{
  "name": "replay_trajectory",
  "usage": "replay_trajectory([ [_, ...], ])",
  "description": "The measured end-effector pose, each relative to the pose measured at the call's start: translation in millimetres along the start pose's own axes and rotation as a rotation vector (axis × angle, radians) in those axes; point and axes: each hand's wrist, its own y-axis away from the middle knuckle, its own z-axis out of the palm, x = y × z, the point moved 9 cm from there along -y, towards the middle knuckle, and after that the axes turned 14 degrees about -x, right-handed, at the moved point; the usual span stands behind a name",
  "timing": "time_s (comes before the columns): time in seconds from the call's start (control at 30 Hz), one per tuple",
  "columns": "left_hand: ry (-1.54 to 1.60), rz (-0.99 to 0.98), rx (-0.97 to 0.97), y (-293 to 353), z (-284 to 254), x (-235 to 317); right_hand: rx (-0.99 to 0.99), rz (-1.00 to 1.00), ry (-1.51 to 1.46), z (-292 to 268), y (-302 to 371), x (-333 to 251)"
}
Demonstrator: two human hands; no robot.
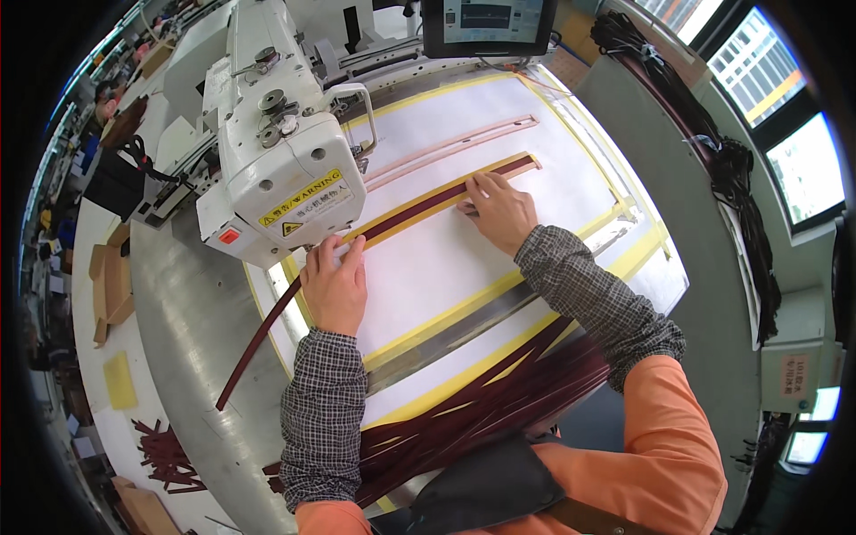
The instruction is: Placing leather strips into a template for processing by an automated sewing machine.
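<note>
A dark red strip (415, 209) runs slantwise through the centre of the frame, its upper part between yellow edges on a white sheet (437, 276) and its loose end curving toward the lower left. At its middle, the left hand (334, 281) has bent fingers and thumb at the strip, and the right hand (499, 209) sets curled fingertips near its upper-right end; whether either pinches it, I cannot tell. Beyond are a white sewing machine (281, 152) at upper left, a screen (486, 22) at top centre, and more dark red strips (499, 401) along the lower centre of the worktop (192, 312).
</note>
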Motion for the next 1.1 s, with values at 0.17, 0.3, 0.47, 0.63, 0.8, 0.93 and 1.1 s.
replay_trajectory([
  [0.17, -0.014, 0.006, 0.019, -1, -3, 6, 0.047, -0.069, -0.103, 3, -16, -84],
  [0.3, -0.01, -0.003, 0.006, 1, -2, 1, 0.125, -0.252, -0.224, 1, -12, -120],
  [0.47, 0.019, -0.008, -0.002, 3, -1, 0, 0.202, -0.056, -0.162, -8, -1, -35],
  [0.63, 0.023, 0.02, 0.025, 2, -7, 4, 0.037, -0.029, -0.105, -8, -7, -34],
  [0.8, -0.007, -0.008, 0.002, 1, 4, -3, 0.078, -0.107, -0.107, -4, -3, -53],
  [0.93, -0.01, -0.006, 0.007, 2, 4, -4, 0.075, 0.0, -0.109, 2, 2, 14],
  [1.1, -0.023, 0.009, -0.015, 0, 4, 0, 0.027, 0.182, -0.061, 0, 14, 80],
])
